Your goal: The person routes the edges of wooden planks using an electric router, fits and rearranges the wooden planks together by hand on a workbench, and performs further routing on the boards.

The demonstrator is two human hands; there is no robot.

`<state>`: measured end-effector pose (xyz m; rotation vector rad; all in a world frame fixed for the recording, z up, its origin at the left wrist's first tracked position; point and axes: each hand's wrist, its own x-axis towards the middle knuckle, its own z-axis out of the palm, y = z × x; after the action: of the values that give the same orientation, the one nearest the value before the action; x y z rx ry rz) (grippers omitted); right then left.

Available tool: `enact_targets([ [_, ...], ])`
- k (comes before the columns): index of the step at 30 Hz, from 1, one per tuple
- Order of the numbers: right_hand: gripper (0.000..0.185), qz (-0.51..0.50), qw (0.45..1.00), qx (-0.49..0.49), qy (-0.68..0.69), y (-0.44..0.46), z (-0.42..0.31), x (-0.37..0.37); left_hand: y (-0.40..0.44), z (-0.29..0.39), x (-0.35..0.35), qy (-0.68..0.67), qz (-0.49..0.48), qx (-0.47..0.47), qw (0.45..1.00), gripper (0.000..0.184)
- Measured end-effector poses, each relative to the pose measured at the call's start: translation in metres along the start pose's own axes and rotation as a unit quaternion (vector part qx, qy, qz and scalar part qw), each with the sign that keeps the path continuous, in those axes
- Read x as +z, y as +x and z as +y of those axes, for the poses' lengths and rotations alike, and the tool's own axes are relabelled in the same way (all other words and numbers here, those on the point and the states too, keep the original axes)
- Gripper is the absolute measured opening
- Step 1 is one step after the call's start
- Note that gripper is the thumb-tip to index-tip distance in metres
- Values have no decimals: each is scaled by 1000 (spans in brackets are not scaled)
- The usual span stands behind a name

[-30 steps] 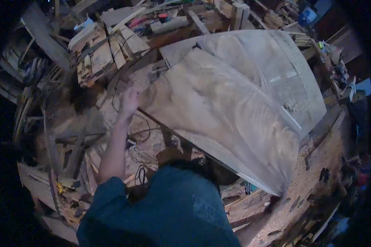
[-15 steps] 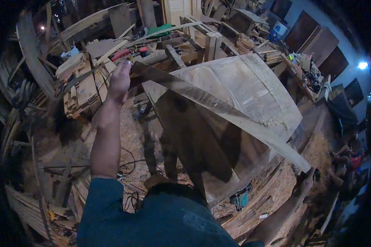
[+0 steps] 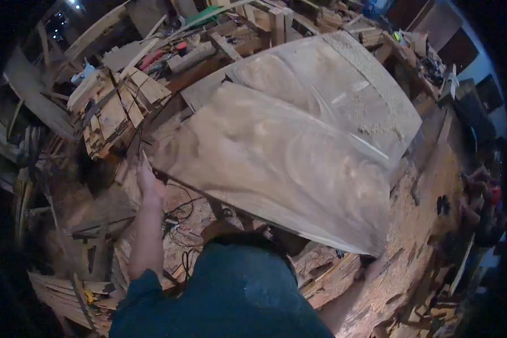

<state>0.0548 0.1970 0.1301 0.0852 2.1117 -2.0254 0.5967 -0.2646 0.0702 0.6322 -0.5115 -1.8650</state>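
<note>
Wide brown wooden board with swirly grain is smack in the middle of the frame, running from centre left down to lower right; the left hand has hold of its left end, fingers pretty straight and pointing up the frame rather than curled round; the right hand is at the board's lower right corner, but it's blurred and partly hidden, so I can't tell how far open it is or how firmly it's gripping.

Behind the board, toward the upper right, there's a broad pale wooden panel, which the board partly covers; a strip of pale curly wood shavings runs along its far right side; thin black cable loops below the left end of the board; dark teal shirt fills the bottom centre; orange-brown shavings-covered floor spreads over the lower right; pile of light wooden offcuts sits upper left, and a bright green thing is up near the top edge, too small to make out.
</note>
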Motion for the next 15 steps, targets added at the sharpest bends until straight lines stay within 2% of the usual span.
enact_targets([
  [1,53,-7,1000,2,-16,-23,20,8,-6,-21,-8,-27,36,-14,999,36],
  [2,52,-9,1000,4,-27,-24,41,9,-21,-49,42,52,313,54,947,40],
  [3,52,-11,999,5,-38,-28,59,13,-5,-69,-16,46,326,41,943,44],
  [4,52,-4,996,82,28,-30,68,18,1,-74,-45,42,353,39,934,46],
  [5,51,7,996,89,25,-28,78,15,8,-80,-73,37,379,36,924,49],
  [7,49,20,994,102,25,-10,96,5,15,-86,-50,29,449,45,892,47],
  [9,46,7,992,123,25,0,100,0,22,-86,-36,74,563,38,822,48],
  [10,45,-7,990,137,23,3,101,-3,20,-85,-30,86,579,44,810,49],
  [11,49,-25,995,91,-41,9,111,-11,19,-83,-19,98,595,49,796,49],
  [13,54,-50,986,-2,-159,21,138,-35,13,-77,21,100,543,72,831,50],
  [15,55,-49,961,-89,-256,25,145,-42,17,-78,17,139,578,70,801,50],
])
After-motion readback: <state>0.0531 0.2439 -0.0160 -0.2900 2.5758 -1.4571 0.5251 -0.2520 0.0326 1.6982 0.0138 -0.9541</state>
